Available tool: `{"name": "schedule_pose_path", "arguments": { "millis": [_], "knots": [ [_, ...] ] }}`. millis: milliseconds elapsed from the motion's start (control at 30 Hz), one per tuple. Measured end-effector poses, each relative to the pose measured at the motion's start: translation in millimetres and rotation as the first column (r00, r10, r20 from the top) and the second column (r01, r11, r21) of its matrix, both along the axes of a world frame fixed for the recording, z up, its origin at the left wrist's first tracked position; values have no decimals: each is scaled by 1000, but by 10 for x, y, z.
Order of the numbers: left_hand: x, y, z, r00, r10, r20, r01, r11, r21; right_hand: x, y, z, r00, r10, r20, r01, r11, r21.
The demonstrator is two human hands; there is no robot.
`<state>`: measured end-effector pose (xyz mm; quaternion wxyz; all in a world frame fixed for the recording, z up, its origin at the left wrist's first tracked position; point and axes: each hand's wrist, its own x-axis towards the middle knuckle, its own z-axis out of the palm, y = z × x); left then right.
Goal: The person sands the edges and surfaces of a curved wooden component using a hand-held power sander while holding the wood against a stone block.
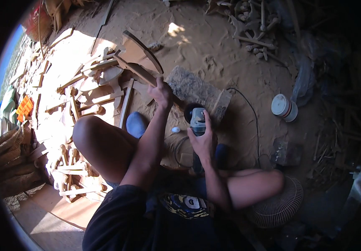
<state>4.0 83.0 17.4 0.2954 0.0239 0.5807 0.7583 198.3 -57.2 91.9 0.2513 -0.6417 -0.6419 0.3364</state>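
Observation:
My left hand (161, 93) is wrapped round a long wooden piece (137, 71), a furniture-like part whose far end joins a curved dark-edged board. The piece slants from the upper left down toward an angle grinder (198, 121). My right hand (203, 144) grips the grinder's body, forefinger stretched along its top. At its head, a dark round disc (192, 111) sits by the near end of the wood; whether they touch is hidden. Just beyond lies a rough, dusty block (195, 85) on the sandy ground.
Many loose wooden parts (101, 98) are heaped on the left, with more piled at the far right (255, 39). A black cord (253, 115) curves over the sand. On the right stand a white bucket (284, 108) and a round wire fan guard (280, 205). A small white object (175, 130) lies between my feet.

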Motion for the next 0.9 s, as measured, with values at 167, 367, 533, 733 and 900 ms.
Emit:
{"name": "schedule_pose_path", "arguments": {
  "millis": [167,367,533,733,900],
  "knots": [
    [-5,-35,-6,997,-62,-37,63,998,11,42,16,58,997,-70,-44,69,997,-38],
    [-5,-1,-112,990,-114,-86,116,993,13,116,114,-75,976,-76,-205,89,994,57],
    [34,-26,-35,986,-167,-18,168,985,45,134,122,-98,968,-70,-239,67,998,-20],
    [-18,-62,-83,974,-222,-49,226,967,114,82,81,7,983,-92,-157,88,996,-31],
    [71,-64,-55,968,-243,-67,250,960,123,156,127,-50,981,-57,-186,59,998,8]
  ]
}}
